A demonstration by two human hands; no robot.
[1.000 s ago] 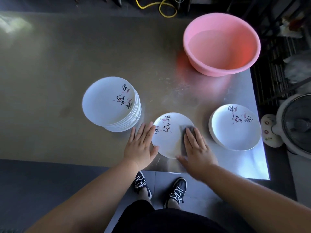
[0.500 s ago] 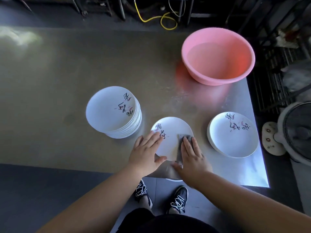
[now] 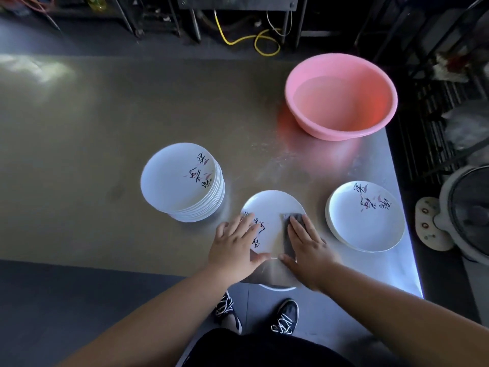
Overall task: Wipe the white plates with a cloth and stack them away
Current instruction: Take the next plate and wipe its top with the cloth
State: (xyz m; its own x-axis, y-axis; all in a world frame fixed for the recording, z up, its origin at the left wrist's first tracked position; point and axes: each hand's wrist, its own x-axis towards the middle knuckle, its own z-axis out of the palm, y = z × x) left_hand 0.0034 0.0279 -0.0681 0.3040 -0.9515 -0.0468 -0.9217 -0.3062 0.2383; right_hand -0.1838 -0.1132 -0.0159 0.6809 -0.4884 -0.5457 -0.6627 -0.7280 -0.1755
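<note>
A white plate [image 3: 272, 207] with black calligraphy lies at the near edge of the steel table [image 3: 105, 128], partly over the edge. My left hand [image 3: 234, 247] rests flat on its left side with straight fingers. My right hand [image 3: 307, 242] presses a grey cloth [image 3: 289, 234] onto the plate's right side, fingers straight. To the left stands a tall stack of white plates [image 3: 182, 181]. A low stack of white plates [image 3: 366, 215] sits at the right.
A pink basin [image 3: 341, 96] stands at the back right of the table. A fan [image 3: 468, 210] stands on the floor beyond the table's right edge. Yellow cable [image 3: 254, 41] and racks lie behind. My shoes [image 3: 284, 316] show below the table edge.
The plate has turned under my hands, its calligraphy now nearer me on the left. My right hand and the cloth have slid along the plate's right side. The camera has tilted.
</note>
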